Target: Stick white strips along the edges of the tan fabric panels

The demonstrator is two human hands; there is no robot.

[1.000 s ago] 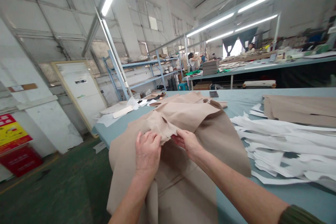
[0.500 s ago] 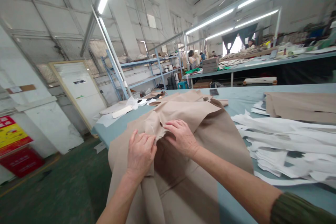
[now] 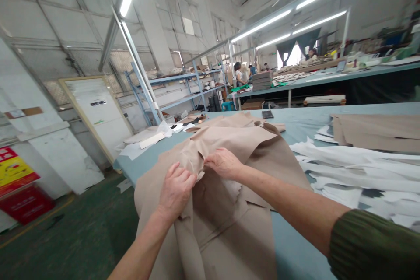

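A large beige fabric piece (image 3: pixel 226 236) lies rumpled over the table and hangs past its near edge. My left hand (image 3: pixel 177 188) is closed on a fold of it near the middle, fingers curled over the edge. Just to the right, my right hand (image 3: pixel 223 164) pinches the same fabric between thumb and fingers. A pale frayed edge shows between the two hands. Below my right hand, a whitish zigzag-cut edge (image 3: pixel 234 189) peeks out from under the cloth. The fingertips of both hands are partly hidden in the folds.
White fabric strips (image 3: pixel 354 162) lie in a loose heap on the blue-grey table (image 3: pixel 302 116) at right, with folded beige fabric (image 3: pixel 377 133) behind. A dark phone-like object (image 3: pixel 267 114) lies beyond the cloth. White paper (image 3: pixel 152 141) sits at the left edge. People stand far back.
My right hand has shifted slightly, its fingers drawn closer into a pinch, and its forearm is raised. The cloth beneath it has lifted, exposing the whitish zigzag edge. My left hand has barely moved.
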